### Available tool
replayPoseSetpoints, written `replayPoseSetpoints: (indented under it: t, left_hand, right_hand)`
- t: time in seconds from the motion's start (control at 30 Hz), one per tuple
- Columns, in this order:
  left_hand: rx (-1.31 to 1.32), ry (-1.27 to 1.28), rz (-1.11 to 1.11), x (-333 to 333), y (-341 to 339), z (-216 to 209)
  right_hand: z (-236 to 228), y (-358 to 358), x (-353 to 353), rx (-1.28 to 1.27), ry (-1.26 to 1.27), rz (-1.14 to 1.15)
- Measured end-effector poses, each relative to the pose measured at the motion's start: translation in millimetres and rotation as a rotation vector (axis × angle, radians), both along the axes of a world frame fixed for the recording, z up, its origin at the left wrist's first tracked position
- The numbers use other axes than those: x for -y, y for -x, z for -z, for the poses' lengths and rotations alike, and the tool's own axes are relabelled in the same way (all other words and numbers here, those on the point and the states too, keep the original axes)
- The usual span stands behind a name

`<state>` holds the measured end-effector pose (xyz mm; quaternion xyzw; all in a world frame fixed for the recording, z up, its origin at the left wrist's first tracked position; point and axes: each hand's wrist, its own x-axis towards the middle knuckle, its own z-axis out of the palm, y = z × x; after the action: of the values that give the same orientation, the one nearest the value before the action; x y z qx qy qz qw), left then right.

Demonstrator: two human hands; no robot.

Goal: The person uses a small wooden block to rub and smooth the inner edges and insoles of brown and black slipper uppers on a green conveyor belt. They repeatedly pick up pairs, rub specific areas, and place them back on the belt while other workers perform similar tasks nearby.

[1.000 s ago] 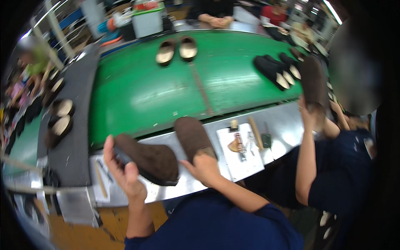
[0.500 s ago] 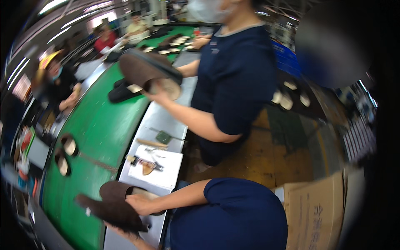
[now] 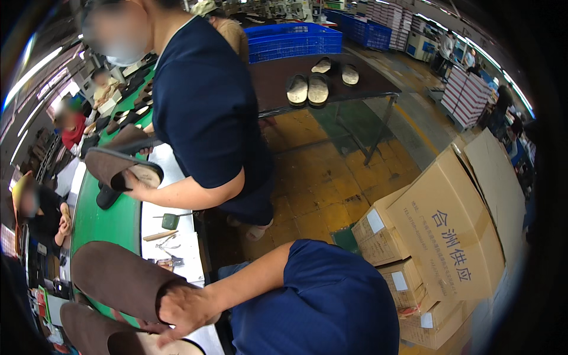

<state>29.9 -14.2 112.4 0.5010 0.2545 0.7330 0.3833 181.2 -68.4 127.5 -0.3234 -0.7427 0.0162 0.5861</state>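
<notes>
Two dark brown closed-toe slippers are close in front of me at the lower left. The upper slipper (image 3: 115, 275) has its toe pointing left, and my right hand (image 3: 184, 309) is closed on it at the foot opening. Just below it lies the lower slipper (image 3: 89, 331), its pale footbed partly in view and its heel end cut off by the frame. My left hand (image 3: 135, 321) shows only as a few fingers between the two slippers, curled against a slipper; the rest is hidden.
A co-worker in dark blue holds another brown slipper (image 3: 109, 168) over the green belt (image 3: 84, 222). Pliers, a wooden stick and a green block (image 3: 170, 221) lie along the bench. Cardboard boxes (image 3: 426, 236) stand at right. A dark table (image 3: 272, 89) carries several slippers.
My view has swung right, bringing more of the boxes and dark table into sight. The slippers in my hands look larger and closer, and are turned differently. The co-worker still holds a slipper.
</notes>
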Motion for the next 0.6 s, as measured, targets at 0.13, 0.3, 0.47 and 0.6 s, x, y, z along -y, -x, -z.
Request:
replayPoseSetpoints:
  t: [0.13,0.3,0.47,0.6]
  left_hand:
    - [0.001,-0.012,0.168,7.5,-30.1,-8.2]
    - [-0.014,-0.031,0.536,14.3,-80.2,-18.8]
    - [-0.237,0.034,1.206,28.0,-140.6,-50.8]
    - [-0.645,-0.046,1.159,27.5,-170.2,-71.6]
  right_hand:
    - [-14.7,-23.4,20.9,-0.021,0.050,0.215]
    - [-2.3,-87.9,41.9,-0.095,-0.116,0.535]
    - [7.6,-206.9,80.7,-0.346,-0.236,0.882]
    - [-16.5,-291.7,140.2,-0.323,0.008,1.468]
